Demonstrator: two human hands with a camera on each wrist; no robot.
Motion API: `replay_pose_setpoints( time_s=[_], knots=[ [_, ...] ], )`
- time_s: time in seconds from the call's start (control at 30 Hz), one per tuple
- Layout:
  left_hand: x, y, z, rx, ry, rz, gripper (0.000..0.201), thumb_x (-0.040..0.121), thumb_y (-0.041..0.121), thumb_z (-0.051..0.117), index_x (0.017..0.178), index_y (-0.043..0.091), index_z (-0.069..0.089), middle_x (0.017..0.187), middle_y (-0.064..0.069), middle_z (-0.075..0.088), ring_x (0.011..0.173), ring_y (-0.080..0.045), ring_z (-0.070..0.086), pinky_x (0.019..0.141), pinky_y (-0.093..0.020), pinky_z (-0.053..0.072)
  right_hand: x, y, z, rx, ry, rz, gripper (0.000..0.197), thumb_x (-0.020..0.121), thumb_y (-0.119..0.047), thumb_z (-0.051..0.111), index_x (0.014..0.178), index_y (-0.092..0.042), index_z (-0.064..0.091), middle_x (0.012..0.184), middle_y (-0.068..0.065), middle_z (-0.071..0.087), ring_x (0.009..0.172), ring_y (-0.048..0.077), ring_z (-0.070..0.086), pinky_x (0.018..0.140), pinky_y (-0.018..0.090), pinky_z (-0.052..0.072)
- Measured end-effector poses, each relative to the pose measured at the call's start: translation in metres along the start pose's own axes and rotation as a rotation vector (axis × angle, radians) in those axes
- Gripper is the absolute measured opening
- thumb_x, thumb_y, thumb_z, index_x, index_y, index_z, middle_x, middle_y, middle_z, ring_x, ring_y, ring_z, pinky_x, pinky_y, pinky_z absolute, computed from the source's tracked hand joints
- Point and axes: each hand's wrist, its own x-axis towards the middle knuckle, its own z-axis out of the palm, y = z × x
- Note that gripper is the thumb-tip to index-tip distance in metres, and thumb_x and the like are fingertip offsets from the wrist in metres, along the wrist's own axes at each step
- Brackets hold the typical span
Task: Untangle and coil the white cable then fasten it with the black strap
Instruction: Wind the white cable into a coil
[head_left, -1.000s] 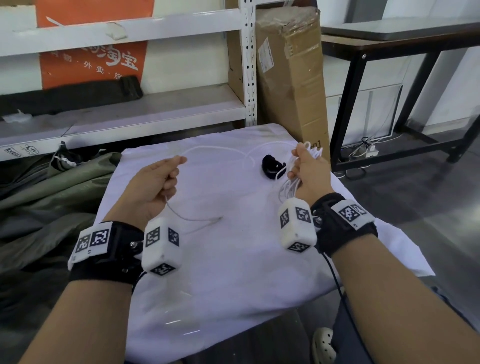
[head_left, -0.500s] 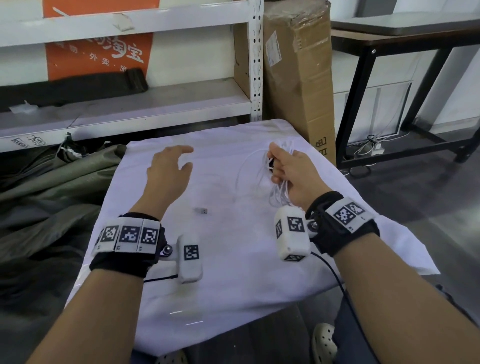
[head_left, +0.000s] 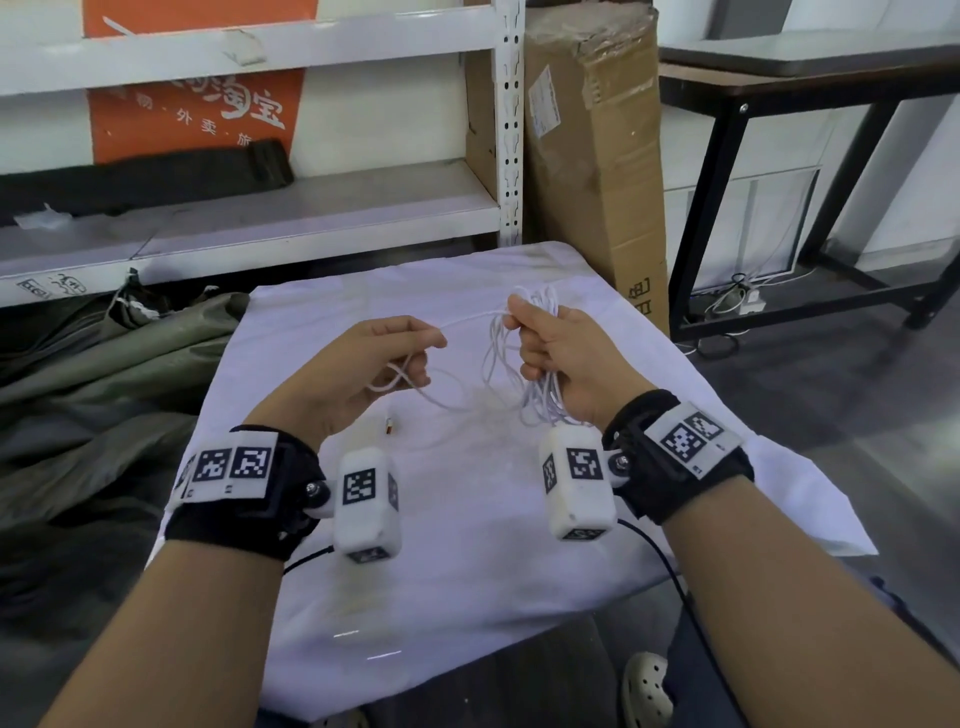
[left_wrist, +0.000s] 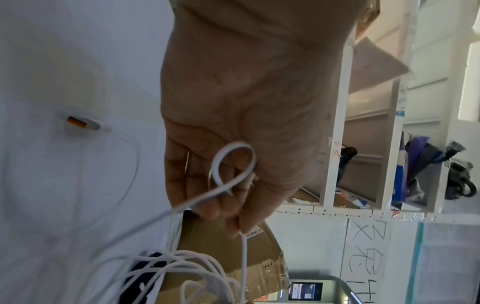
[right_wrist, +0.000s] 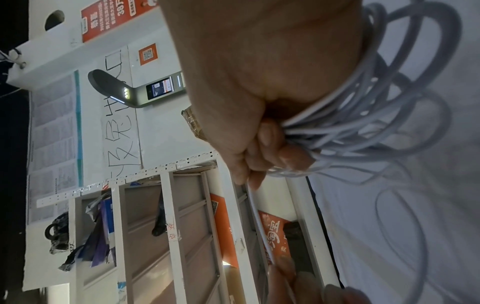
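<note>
My right hand grips a bundle of several loops of the white cable above the white-clothed table. In the right wrist view its fingers curl round the loops. One strand runs left to my left hand, which pinches it. A small loop of cable sits in that hand's curled fingers. The cable's free end with its connector lies on the cloth below my left hand. The black strap is hidden in the head view; a dark shape shows behind the hanging loops.
A tall cardboard box stands behind the table at the right. A white metal shelf runs along the back left. A black-framed table stands at the far right, and a green tarp lies left of the table.
Half a second ago my left hand hovered open over the cloth; it now holds a strand of the cable. My right hand keeps hold of the bundle.
</note>
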Motion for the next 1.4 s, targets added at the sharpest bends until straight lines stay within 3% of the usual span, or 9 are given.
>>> replay_pose_setpoints(
  time_s=[0.2, 0.33, 0.53, 0.77, 0.97, 1.07, 1.17, 1.27, 1.4],
  knots=[
    [0.0, -0.001, -0.005, 0.087, 0.217, 0.08, 0.007, 0.091, 0.024, 0.062, 0.088, 0.02, 0.067, 0.082, 0.004, 0.061, 0.056, -0.011, 0.04, 0.066, -0.024, 0.04, -0.004, 0.0, 0.003, -0.097, -0.107, 0.058, 0.027, 0.094, -0.027, 0.057, 0.073, -0.011, 0.054, 0.045, -0.008, 0.026, 0.038, 0.005, 0.023, 0.04, 0.017, 0.029],
    [0.005, -0.004, -0.001, 0.116, 0.359, 0.198, 0.009, 0.089, 0.026, 0.064, 0.091, 0.018, 0.068, 0.065, 0.002, 0.052, 0.06, -0.008, 0.051, 0.069, -0.023, 0.044, -0.007, 0.003, 0.005, -0.173, -0.259, 0.16, 0.029, 0.093, -0.027, 0.059, 0.069, -0.01, 0.054, 0.043, -0.008, 0.027, 0.036, 0.005, 0.023, 0.037, 0.016, 0.028],
    [0.009, -0.006, -0.004, 0.223, 0.487, 0.233, 0.019, 0.083, 0.038, 0.07, 0.084, 0.023, 0.058, 0.062, 0.004, 0.037, 0.06, -0.012, 0.04, 0.058, -0.023, 0.033, -0.011, 0.002, 0.009, -0.299, -0.488, 0.301, 0.04, 0.098, -0.039, 0.045, 0.07, -0.011, 0.052, 0.046, -0.008, 0.024, 0.038, 0.005, 0.018, 0.041, 0.018, 0.018],
    [0.011, -0.013, -0.005, 0.224, 0.433, 0.18, 0.022, 0.087, 0.037, 0.065, 0.082, 0.016, 0.061, 0.062, 0.002, 0.048, 0.053, -0.008, 0.046, 0.068, -0.026, 0.04, -0.007, -0.011, 0.0, 0.316, -0.668, 0.393, 0.045, 0.094, -0.041, 0.039, 0.061, -0.014, 0.053, 0.037, -0.008, 0.031, 0.031, 0.004, 0.017, 0.034, 0.015, 0.02],
    [0.009, -0.018, -0.007, 0.306, 0.373, 0.144, 0.028, 0.092, 0.039, 0.057, 0.075, 0.018, 0.064, 0.06, 0.004, 0.039, 0.051, -0.007, 0.039, 0.064, -0.022, 0.042, 0.009, -0.017, -0.019, 0.953, -0.741, 0.269, 0.053, 0.099, -0.039, 0.034, 0.07, 0.0, 0.057, 0.045, -0.004, 0.029, 0.036, 0.009, 0.027, 0.038, 0.023, 0.033],
    [0.007, -0.018, -0.006, 0.324, 0.257, 0.086, 0.03, 0.093, 0.04, 0.056, 0.079, 0.015, 0.065, 0.061, 0.003, 0.039, 0.054, -0.012, 0.035, 0.058, -0.021, 0.035, 0.015, -0.018, -0.03, 1.244, -0.602, 0.135, 0.052, 0.097, -0.037, 0.04, 0.069, 0.004, 0.056, 0.04, 0.003, 0.033, 0.036, 0.01, 0.029, 0.04, 0.024, 0.034],
    [0.004, -0.019, -0.001, 0.385, 0.072, 0.031, 0.024, 0.093, 0.034, 0.058, 0.087, 0.012, 0.068, 0.062, 0.001, 0.043, 0.054, -0.013, 0.033, 0.054, -0.019, 0.031, 0.018, -0.021, -0.043, 1.396, -0.24, -0.056, 0.052, 0.1, -0.037, 0.038, 0.061, -0.004, 0.05, 0.033, 0.002, 0.035, 0.024, 0.011, 0.027, 0.033, 0.017, 0.034],
    [0.002, -0.02, -0.002, 0.471, 0.033, 0.0, 0.017, 0.09, 0.031, 0.062, 0.089, 0.016, 0.07, 0.06, 0.004, 0.047, 0.048, -0.009, 0.033, 0.049, -0.013, 0.03, 0.021, -0.028, -0.059, 1.31, 0.164, -0.241, 0.05, 0.101, -0.029, 0.035, 0.054, -0.015, 0.036, 0.031, -0.005, 0.028, 0.021, 0.008, 0.024, 0.029, 0.012, 0.027],
    [0.001, -0.022, -0.009, 0.473, 0.154, 0.029, 0.015, 0.09, 0.033, 0.062, 0.092, 0.021, 0.071, 0.06, 0.004, 0.049, 0.053, -0.012, 0.036, 0.053, -0.017, 0.033, 0.025, -0.029, -0.075, 1.061, 0.527, -0.359, 0.048, 0.103, -0.039, 0.028, 0.063, -0.014, 0.036, 0.034, -0.006, 0.028, 0.026, 0.009, 0.025, 0.033, 0.015, 0.031]
  ],
)
